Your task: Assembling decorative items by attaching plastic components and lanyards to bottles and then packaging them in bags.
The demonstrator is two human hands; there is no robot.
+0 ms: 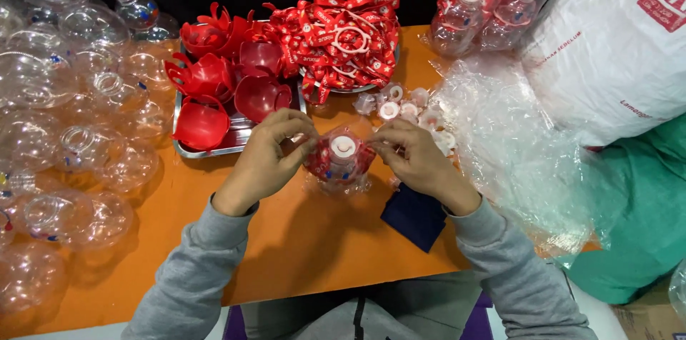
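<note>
Clear plastic ball (340, 160) with a red insert inside and a white round cap on top is sitting upright on the orange surface (286, 240), just in front of the metal tray (214, 148). Left hand (266, 158) is coming in from the ball's left, fingers curled, thumb and fingertips pinching the ball's upper left side, so that grip is grasping the ball. Right hand (418, 158) is mirroring it from the ball's right, fingertips (377, 146) pressing the ball's upper right edge near the cap, also grasping it. Both grey sleeves are angling inward toward the ball. The tray is holding red cup-shaped pieces (229, 76). Right of the tray, a pile of red printed ribbons (343, 36) is lying. Loose white caps (411, 108) are lying behind-right of the ball. Empty clear balls (78, 133) are crowding the area left of the tray. A dark blue cloth (414, 217) is lying just front-right of the ball.
</note>
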